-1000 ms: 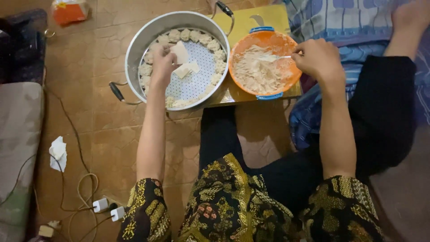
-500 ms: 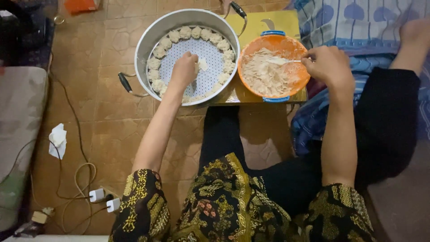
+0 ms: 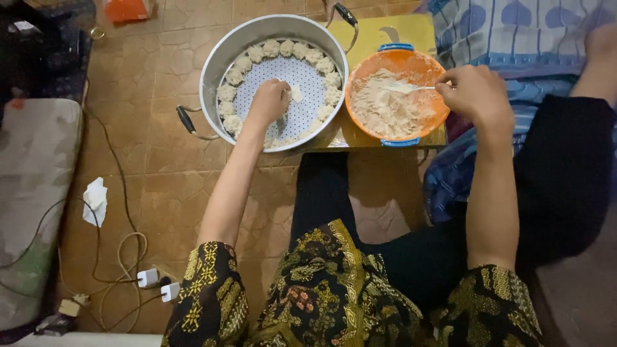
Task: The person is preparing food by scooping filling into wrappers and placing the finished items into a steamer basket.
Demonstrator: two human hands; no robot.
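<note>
Your left hand point(image 3: 268, 103) reaches into the metal steamer pot point(image 3: 218, 61), fingers curled over a pale wrapper point(image 3: 295, 94) on the perforated tray — whether you actually pinch it, you cannot tell from here. Your right hand point(image 3: 474, 95) is closed around a spoon point(image 3: 411, 87) resting in the orange bowl of filling point(image 3: 392, 106) on the yellow board point(image 3: 411, 32). Dumplings point(image 3: 283, 48) line most of the tray's rim; the ring's near stretch and the whole centre remain unfilled, and plenty of filling is left.
</note>
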